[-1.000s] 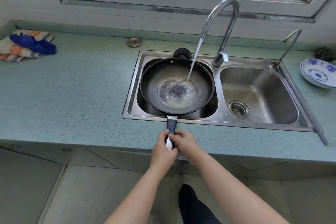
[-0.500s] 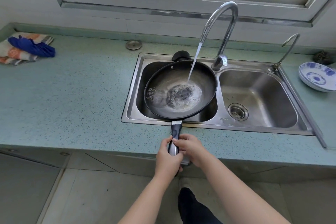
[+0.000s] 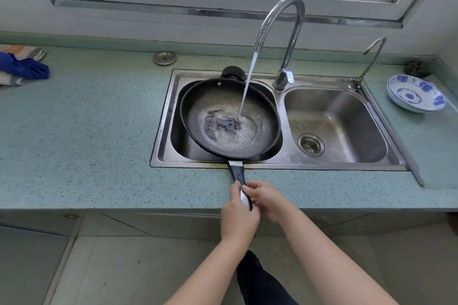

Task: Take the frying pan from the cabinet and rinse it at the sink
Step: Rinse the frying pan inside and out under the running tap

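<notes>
Head view.
- I log frying pan (image 3: 230, 119) over left basin of sink (image 3: 163, 116); faucet (image 3: 292, 32) stream (image 3: 247, 86) lands inside, right of centre.
- Handle (image 3: 237, 173) long axis runs from pan straight back toward me, across countertop (image 3: 86, 131).
- Left hand (image 3: 238, 215) and right hand (image 3: 269, 202) both clenched round handle end, equally near; pan lies ahead of grip.
- My judgement: swirl or tip would turn about that axis.
- Pan round, shallow, dark matte, speckled pool at middle. Sink brushed steel. Countertop speckled teal.
</notes>
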A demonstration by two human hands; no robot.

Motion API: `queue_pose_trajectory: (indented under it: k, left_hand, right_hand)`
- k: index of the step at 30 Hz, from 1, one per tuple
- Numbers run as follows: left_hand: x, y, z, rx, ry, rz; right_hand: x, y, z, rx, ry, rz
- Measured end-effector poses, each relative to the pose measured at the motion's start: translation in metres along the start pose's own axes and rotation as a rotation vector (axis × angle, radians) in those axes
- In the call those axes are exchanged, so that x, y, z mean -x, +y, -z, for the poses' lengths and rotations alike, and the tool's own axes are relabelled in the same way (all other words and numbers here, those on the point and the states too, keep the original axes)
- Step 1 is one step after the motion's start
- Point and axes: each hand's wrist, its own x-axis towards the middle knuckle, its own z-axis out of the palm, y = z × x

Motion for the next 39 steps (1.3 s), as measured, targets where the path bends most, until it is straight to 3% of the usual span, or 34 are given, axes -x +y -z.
queue_pose_trajectory:
  k: [8,21,34,39]
  left_hand:
    - [0.0,-0.001,-0.003,0.148,-0.011,0.029]
    - [-0.015,-0.028,0.029,0.484,-0.096,0.117]
    - [-0.015,-0.028,0.035,0.43,-0.11,0.112]
    - [-0.008,-0.011,0.01,0.255,-0.065,0.081]
  right_hand:
    - [0.005,0.0,0.001,-0.048,-0.012,0.0]
    - [-0.012,0.007,-0.028,0.042,0.107,0.068]
    - [-0.016,0.005,-0.029,0.052,0.097,0.02]
    - [-0.015,0.002,-0.005,-0.006,0.058,-0.026]
